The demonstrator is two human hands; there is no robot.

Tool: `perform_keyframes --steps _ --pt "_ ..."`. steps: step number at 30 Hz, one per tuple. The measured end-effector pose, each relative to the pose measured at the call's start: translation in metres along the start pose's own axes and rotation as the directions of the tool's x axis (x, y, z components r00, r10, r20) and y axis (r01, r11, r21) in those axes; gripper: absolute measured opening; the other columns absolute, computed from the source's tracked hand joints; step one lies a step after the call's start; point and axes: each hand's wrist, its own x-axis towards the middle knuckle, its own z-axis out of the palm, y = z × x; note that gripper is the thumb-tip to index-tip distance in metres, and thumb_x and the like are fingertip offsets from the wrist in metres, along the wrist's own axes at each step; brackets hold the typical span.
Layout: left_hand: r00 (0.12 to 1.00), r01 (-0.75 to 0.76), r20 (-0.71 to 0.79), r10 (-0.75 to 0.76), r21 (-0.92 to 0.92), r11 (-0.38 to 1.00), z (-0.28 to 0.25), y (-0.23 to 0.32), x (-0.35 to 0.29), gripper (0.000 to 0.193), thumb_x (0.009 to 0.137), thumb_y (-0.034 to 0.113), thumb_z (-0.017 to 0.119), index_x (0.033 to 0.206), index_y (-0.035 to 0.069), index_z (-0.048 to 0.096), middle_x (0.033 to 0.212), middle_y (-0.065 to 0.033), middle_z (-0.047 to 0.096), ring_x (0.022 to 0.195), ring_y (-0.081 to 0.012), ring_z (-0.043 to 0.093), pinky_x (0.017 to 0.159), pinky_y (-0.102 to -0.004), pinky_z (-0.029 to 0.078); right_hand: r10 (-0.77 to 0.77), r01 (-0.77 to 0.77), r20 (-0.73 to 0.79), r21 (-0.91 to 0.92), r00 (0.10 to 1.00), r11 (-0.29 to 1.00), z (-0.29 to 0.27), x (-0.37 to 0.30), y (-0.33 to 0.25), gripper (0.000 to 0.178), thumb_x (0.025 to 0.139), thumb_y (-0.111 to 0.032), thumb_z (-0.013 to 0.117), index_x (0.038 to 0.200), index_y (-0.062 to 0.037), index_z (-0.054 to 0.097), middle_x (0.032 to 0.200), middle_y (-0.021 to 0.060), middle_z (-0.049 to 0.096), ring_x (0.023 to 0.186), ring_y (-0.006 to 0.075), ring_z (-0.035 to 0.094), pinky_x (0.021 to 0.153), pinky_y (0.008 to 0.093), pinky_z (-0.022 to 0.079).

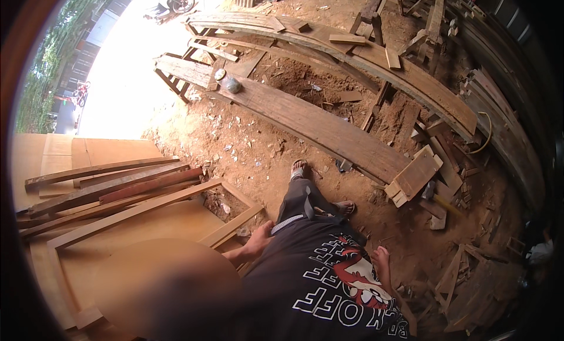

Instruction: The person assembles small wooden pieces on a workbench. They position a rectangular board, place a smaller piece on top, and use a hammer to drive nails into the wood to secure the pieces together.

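Wooden frame (141, 213) near the left hand (258, 241)

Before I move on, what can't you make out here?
In the head view:
Left hand: too small to tell whether it grips the pale strip.
Right hand: too small to tell if it's empty.
Jar: too small to tell its contents.
Motorbike: cut off by the top edge.
Panel: partly hidden by a blurred shape.
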Motion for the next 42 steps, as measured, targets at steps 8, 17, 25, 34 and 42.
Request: perform_keyframes --steps 8,17,25,34,42 --pt "0.922 -0.319 0.352 0.163 0.446 0.837 -0.110 0.061 0.020 0.049 0.091 0.040 0.078 0.113 -0.001 0.064 0.098 -0.0271 0.071 0.098 -0.0502 0.070 0.082 -0.0538 0.053 0.023 -0.016 -0.237 0.033 0.971 0.999 0.026 -0.034 0.010 0.039 0.101 -0.027 0.065 0.135 -0.0087 0.068 0.100 0.0028 0.071 0.075 0.0134 0.065 0.064 0.0304 0.050" --pt "0.789 -0.253 0.577 -0.211 0.618 0.745 -0.237 0.136 0.196 0.035 0.104 0.018 0.065 0.136 0.004 0.069 0.112 -0.0128 0.082 0.103 -0.0235 0.079 0.088 -0.0372 0.062 -0.527 0.479 -0.728 -0.307 0.438 0.823 0.104 -0.081 -0.208 0.049 0.103 -0.027 0.071 0.147 -0.0105 0.060 0.137 0.0137 0.070 0.126 0.0316 0.068 0.106 0.0432 0.053" --pt "0.819 -0.570 0.392 0.419 0.632 0.525 -0.222 0.155 0.278 0.029 0.103 0.018 0.065 0.128 0.006 0.067 0.107 -0.0185 0.078 0.099 -0.0353 0.078 0.085 -0.0451 0.059 -0.588 0.104 -0.622 -0.636 0.517 0.765 0.162 -0.028 -0.350 0.100 0.089 -0.051 0.080 0.169 -0.0267 0.023 0.174 0.0288 0.018 0.157 0.0490 0.031 0.125 0.0631 0.031" --pt "0.893 -0.400 0.153 0.424 0.703 0.588 -0.172 0.094 0.253 0.031 0.104 0.019 0.064 0.132 0.007 0.068 0.106 -0.0164 0.079 0.094 -0.0326 0.079 0.078 -0.0432 0.060 -0.512 -0.015 -0.660 -0.621 0.550 0.784 0.160 -0.024 -0.366 0.124 0.077 -0.043 0.088 0.172 -0.0262 0.011 0.169 0.0370 0.020 0.148 0.0565 0.037 0.124 0.0628 0.031" --pt "0.954 -0.269 0.085 0.287 0.662 0.699 -0.111 0.076 0.229 0.033 0.102 0.021 0.064 0.133 0.010 0.068 0.108 -0.0148 0.079 0.098 -0.0333 0.078 0.084 -0.0442 0.059 -0.604 0.100 -0.543 -0.690 0.584 0.717 0.141 -0.033 -0.341 0.121 0.078 -0.035 0.088 0.172 -0.0308 0.012 0.169 0.0370 0.021 0.149 0.0600 0.034 0.124 0.0646 0.031"
